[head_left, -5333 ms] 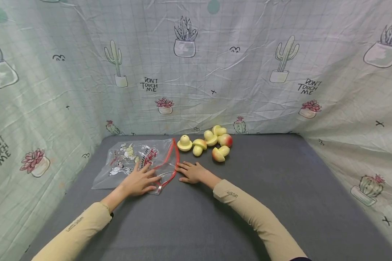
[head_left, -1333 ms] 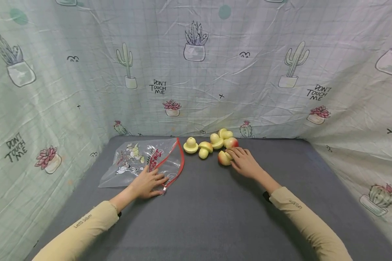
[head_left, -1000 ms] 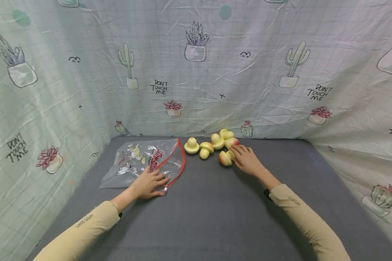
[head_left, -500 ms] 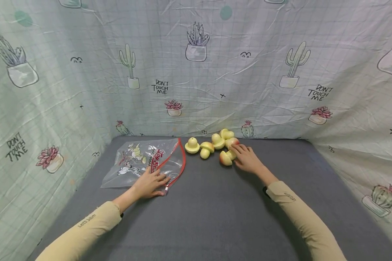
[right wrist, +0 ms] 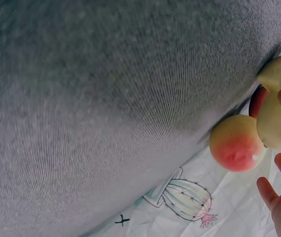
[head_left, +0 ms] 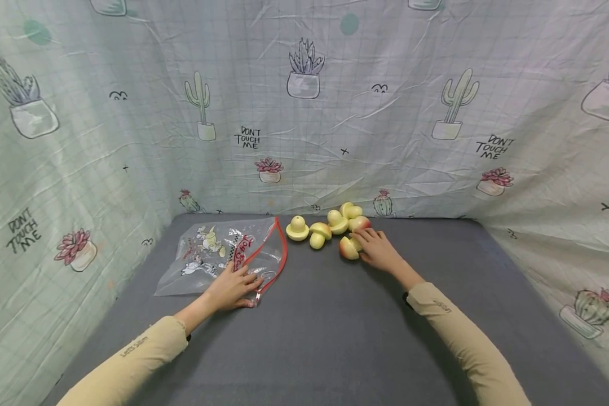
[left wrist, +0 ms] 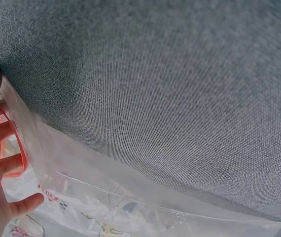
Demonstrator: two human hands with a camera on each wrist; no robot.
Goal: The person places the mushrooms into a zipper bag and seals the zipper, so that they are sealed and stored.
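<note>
In the head view my left hand [head_left: 232, 286] rests on a clear plastic zip bag [head_left: 182, 277] with red trim and printed cartoon figures. Its fingers are spread near the zip; the left wrist view shows the red edge between them. My right hand [head_left: 379, 251] is at a yellow and red mushroom-shaped toy [head_left: 349, 248]. In the right wrist view the thumb lies across this toy's pale stem [right wrist: 273, 123], with fingers on its far side. Close behind are more such toys: a red-tipped one [head_left: 361, 223], one upright [head_left: 298, 228] and one tipped over [head_left: 319, 234].
A dark grey cloth-covered table [head_left: 304, 338] lies under everything. Printed curtains with cacti [head_left: 304, 141] stand along its back and both sides. The toys sit close to the back curtain, right of the bag.
Since the oldest frame, my right hand has left the bag's red edge and moved right to the mushroom-shaped toy. Over the last second both hands have stayed almost in place.
</note>
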